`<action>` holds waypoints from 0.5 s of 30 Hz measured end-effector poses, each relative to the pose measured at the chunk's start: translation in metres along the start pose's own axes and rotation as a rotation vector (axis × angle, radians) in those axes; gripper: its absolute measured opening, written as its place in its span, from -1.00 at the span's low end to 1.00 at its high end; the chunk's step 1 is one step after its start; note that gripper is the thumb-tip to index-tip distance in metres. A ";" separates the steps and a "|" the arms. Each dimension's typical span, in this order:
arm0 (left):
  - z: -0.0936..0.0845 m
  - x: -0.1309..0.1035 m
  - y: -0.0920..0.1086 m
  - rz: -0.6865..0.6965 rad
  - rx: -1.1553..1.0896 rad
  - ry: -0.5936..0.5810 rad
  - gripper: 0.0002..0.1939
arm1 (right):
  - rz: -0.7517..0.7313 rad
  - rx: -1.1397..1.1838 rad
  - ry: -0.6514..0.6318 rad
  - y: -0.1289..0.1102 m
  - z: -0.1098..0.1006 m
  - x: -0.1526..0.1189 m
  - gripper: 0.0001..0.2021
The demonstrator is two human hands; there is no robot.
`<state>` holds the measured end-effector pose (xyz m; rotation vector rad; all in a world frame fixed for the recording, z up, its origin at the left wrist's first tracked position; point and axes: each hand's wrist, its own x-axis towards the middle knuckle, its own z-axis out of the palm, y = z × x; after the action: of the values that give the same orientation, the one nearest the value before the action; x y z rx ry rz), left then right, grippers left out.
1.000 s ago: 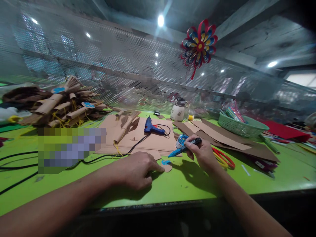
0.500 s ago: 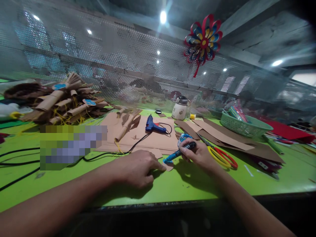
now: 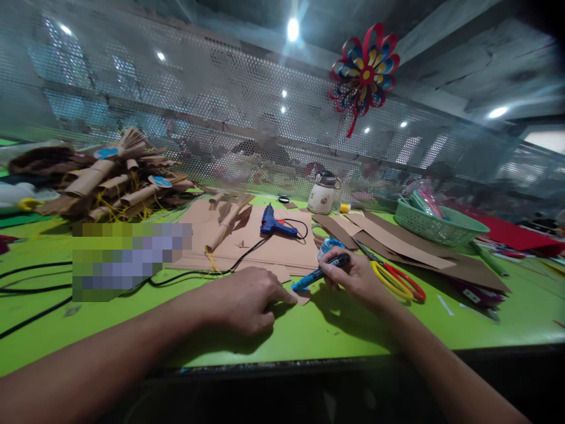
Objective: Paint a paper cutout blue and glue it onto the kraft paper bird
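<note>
A small round piece of brown paper with a patch of blue on it lies on the green table. With its index finger stretched out, my left hand presses the paper's left edge; its other fingers are curled and the thumb stands apart. My right hand is closed around a blue paint marker, held slanted with its tip down on the paper. Just behind that hand is a roll of blue-printed tape. Scissors with yellow and red handles lie right of my right hand.
A blue glue gun rests on stacked brown card, its black cord running left. Rolled-paper bundles pile up at the left. A bottle and a green basket stand farther back; brown sheets lie at right.
The marker tip has shifted very slightly left on the paper piece. My left hand stays pressed in the same place.
</note>
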<state>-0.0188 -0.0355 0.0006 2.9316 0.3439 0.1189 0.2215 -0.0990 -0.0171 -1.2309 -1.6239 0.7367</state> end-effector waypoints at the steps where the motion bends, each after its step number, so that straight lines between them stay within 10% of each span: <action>1: 0.000 0.000 0.000 0.000 -0.001 0.001 -0.31 | 0.001 0.003 0.004 0.000 0.000 0.000 -0.84; 15: 0.001 0.000 0.000 0.002 0.002 -0.003 -0.30 | -0.016 -0.002 -0.010 0.001 0.000 0.001 -0.84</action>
<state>-0.0189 -0.0357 -0.0001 2.9341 0.3410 0.1137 0.2223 -0.0977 -0.0177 -1.2163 -1.6416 0.7326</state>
